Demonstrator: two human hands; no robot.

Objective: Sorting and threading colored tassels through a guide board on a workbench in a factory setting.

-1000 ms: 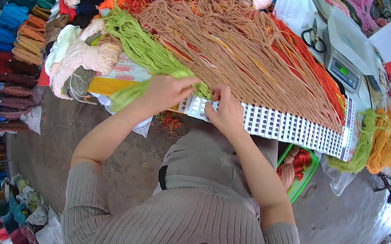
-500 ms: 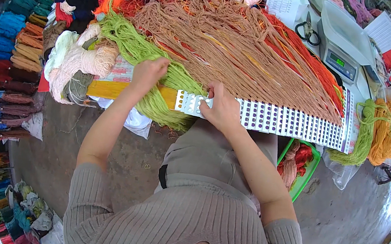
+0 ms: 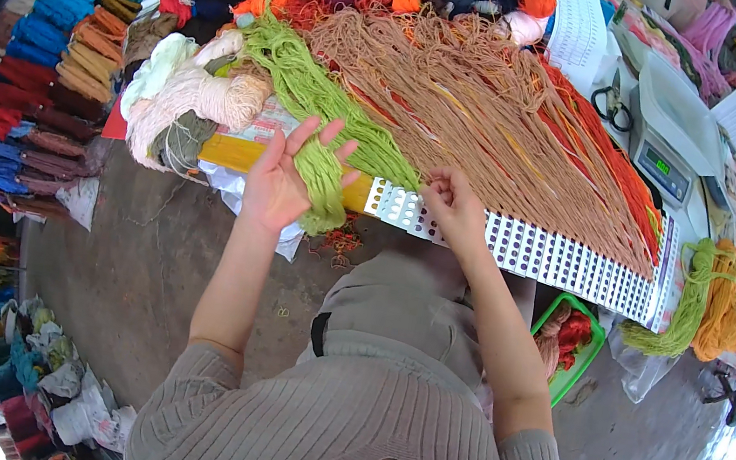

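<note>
A bundle of lime-green yarn (image 3: 331,93) runs from the back left of the table down to the punched white card strip (image 3: 552,261). My left hand (image 3: 276,184) is palm up with its fingers spread, and a hanging loop of green yarn (image 3: 320,186) lies across them. At the strip's left end my right hand (image 3: 458,207) is closed in a pinch at the near tip of the green bundle. Exactly which strands it grips is too small to tell. Light brown yarn (image 3: 460,111) fans out behind the strip, its near ends at the holes.
A yellow wooden bar (image 3: 233,153) extends left of the strip, beside pale pink skeins (image 3: 189,97). Black scissors (image 3: 613,105) and a digital scale (image 3: 664,168) occupy the back right. Green yarn (image 3: 693,295) hangs at the right edge. A green basket (image 3: 589,365) stands below.
My left hand has turned from closed to palm up and spread, with green yarn over its fingers. My right hand has come off the strip's face and now pinches at the bundle's tip. The view has shifted.
</note>
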